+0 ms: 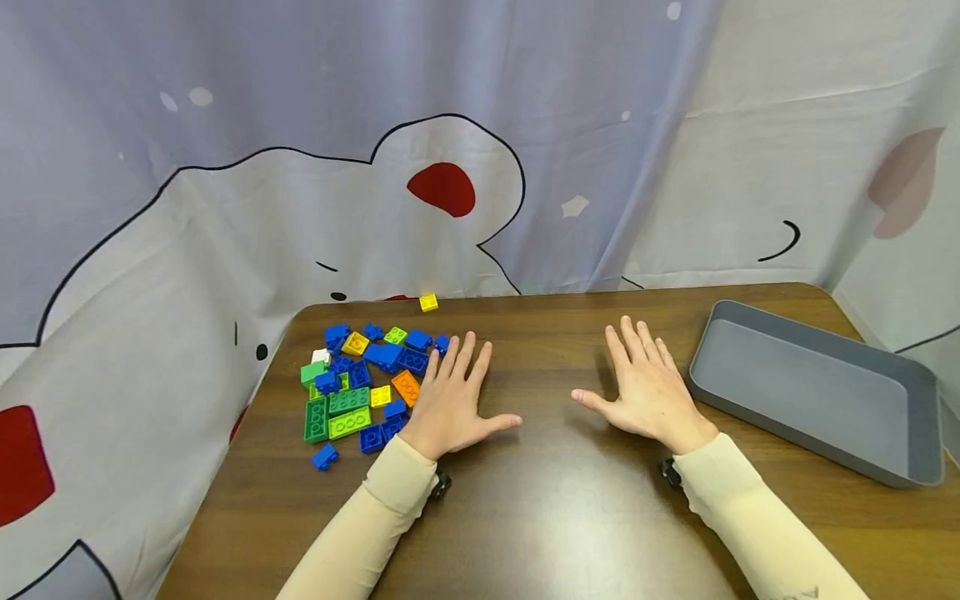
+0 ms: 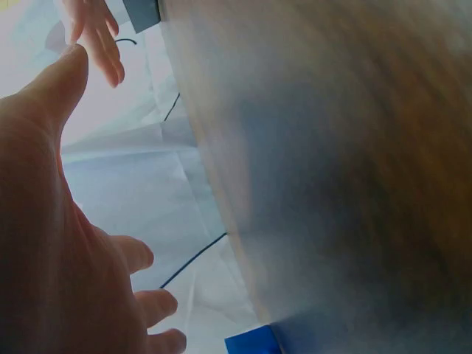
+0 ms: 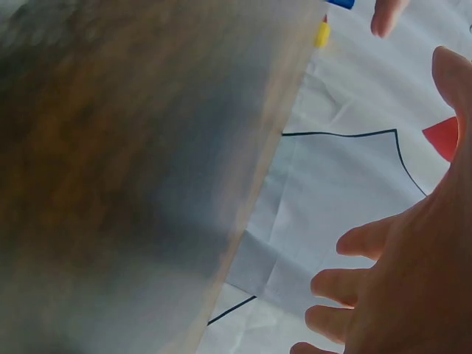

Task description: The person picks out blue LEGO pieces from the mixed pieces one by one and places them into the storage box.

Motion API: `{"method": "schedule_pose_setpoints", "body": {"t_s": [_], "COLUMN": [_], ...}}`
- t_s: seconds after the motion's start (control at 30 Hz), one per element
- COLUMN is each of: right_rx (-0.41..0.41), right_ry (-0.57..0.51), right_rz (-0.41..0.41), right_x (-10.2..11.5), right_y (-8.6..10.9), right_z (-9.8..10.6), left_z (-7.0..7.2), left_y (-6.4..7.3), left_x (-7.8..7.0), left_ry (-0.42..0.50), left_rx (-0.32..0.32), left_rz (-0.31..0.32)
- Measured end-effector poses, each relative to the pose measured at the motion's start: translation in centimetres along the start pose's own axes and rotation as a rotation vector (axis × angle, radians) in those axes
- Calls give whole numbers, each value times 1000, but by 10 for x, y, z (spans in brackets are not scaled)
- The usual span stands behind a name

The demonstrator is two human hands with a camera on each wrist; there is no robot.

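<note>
My left hand point(image 1: 454, 402) is held above the table with its fingers spread, palm down, at the right edge of a pile of building bricks. It holds nothing. Nearest to it are an orange brick point(image 1: 406, 387) and several blue bricks point(image 1: 413, 361), some partly hidden by the hand. Green bricks point(image 1: 349, 401) and a yellow brick point(image 1: 381, 397) lie farther left. My right hand point(image 1: 647, 394) is likewise spread and holds nothing, between the bricks and a grey tray point(image 1: 701, 387). In the left wrist view, the left hand's thumb and fingertips point(image 2: 156, 306) stand apart from the tabletop.
The brown wooden table point(image 1: 555, 517) carries the bricks on its left and the tray on its right. One yellow brick point(image 1: 428, 302) sits alone at the back edge. A patterned curtain point(image 1: 300, 225) hangs behind the table.
</note>
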State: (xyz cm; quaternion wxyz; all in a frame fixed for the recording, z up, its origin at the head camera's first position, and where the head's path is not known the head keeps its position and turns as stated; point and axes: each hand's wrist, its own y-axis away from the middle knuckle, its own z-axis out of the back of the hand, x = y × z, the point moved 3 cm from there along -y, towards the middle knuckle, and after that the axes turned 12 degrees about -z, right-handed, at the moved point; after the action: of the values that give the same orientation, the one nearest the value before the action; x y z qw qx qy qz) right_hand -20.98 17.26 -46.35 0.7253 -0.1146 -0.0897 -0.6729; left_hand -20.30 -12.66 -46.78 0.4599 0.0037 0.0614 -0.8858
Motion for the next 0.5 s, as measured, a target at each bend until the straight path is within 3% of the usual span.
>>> {"method": "schedule_pose_setpoints", "body": {"t_s": [0.3,0.4,0.5], "right_rx": [21,33,45], "right_ry": [-9,-9,7], "right_rz": [14,15,-2], "right_x": [2,-10,-37], "right_y": [-1,-2,-6], "right_z": [7,27,56], "left_z": [0,0,1], "left_y": [3,4,3], "left_x": [5,6,6], "left_ry": [8,12,18], "left_rx": [8,0,-5], "left_rz": [19,17,13]}}
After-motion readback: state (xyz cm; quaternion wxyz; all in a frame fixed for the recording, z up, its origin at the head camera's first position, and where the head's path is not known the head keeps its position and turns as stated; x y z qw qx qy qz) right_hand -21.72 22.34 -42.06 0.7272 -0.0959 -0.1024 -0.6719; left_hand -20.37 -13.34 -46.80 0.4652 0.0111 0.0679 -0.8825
